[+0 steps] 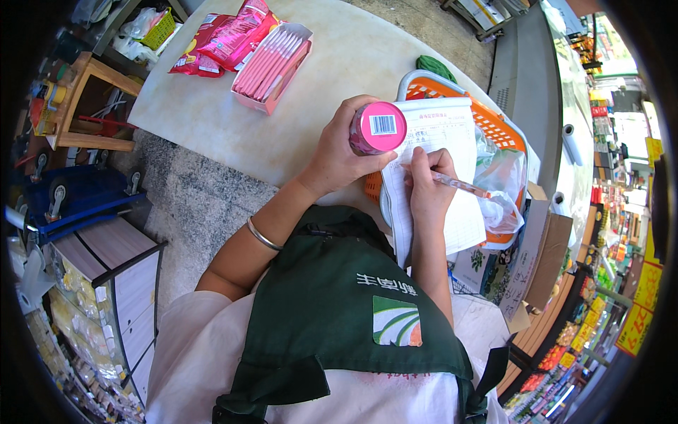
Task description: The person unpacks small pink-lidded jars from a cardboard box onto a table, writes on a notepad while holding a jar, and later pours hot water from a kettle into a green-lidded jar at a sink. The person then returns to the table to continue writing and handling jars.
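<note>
My left hand (339, 148) grips a pink round canister (378, 129), its flat end with a barcode turned up towards me. Close to its right, my right hand (431, 183) holds a pen (461, 185) with its tip end over a paper form pad (455, 159) that bears print and handwriting. The pad lies across an orange and grey plastic basket (495, 119), in which clear plastic bags (500, 175) show. What lies under the pad is hidden. On the table's far part are an open box of pink sachets (270, 69) and pink snack bags (228, 40).
The pale table (196, 116) spreads ahead. A green item (435, 68) lies behind the basket, and an open cardboard box (545, 254) stands at its near right. At left are a wooden stool (95, 140), a blue wheeled dolly (85, 191) and a cabinet (132, 270). Produce shelves line the right.
</note>
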Available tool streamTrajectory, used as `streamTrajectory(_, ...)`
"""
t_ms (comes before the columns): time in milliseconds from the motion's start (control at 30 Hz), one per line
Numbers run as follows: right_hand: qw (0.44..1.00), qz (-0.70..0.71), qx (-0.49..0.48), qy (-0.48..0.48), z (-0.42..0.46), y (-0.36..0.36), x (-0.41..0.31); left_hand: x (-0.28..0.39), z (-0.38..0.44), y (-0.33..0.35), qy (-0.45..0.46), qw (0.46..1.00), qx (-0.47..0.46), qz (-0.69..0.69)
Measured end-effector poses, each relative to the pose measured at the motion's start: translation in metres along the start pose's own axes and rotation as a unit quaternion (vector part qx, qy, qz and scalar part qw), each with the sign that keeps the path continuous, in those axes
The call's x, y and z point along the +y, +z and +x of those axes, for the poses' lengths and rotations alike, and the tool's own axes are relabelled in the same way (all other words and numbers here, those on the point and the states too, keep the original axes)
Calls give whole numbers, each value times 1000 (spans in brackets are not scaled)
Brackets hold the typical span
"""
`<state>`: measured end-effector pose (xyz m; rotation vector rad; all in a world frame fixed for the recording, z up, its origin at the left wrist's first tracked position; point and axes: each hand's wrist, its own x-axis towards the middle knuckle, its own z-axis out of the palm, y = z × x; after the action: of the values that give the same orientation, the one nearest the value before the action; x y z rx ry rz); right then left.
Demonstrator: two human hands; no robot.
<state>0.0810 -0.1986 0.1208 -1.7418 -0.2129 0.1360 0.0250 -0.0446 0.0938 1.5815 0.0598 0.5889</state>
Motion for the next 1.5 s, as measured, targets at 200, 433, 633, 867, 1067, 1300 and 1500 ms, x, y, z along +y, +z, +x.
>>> streamTrajectory(200, 1000, -5, 5, 8, 0, 1, -2, 0, 0, 0, 8, 1000, 0, -4)
streamTrajectory(433, 1000, 16, 4, 21, 0, 0, -3, 0, 1, 0, 11, 1000, -2, -12)
streamTrajectory(633, 1000, 12, 15, 17, 0, 1, -2, 1, 1, 0, 8, 1000, -2, -8)
streamTrajectory(867, 1000, 13, 14, 25, 1, 0, -3, 1, 1, 2, 15, 1000, 7, -13)
streamTrajectory(1067, 999, 13, 29, 19, 1, 0, -2, 1, 2, 4, 6, 999, 13, -34)
streamTrajectory(1300, 998, 28, 38, 32, 1, -1, -2, 0, 1, 1, -8, 999, -6, -39)
streamTrajectory(1500, 999, 31, 32, 29, 2, 0, -3, 1, 1, 1, -6, 999, -9, -47)
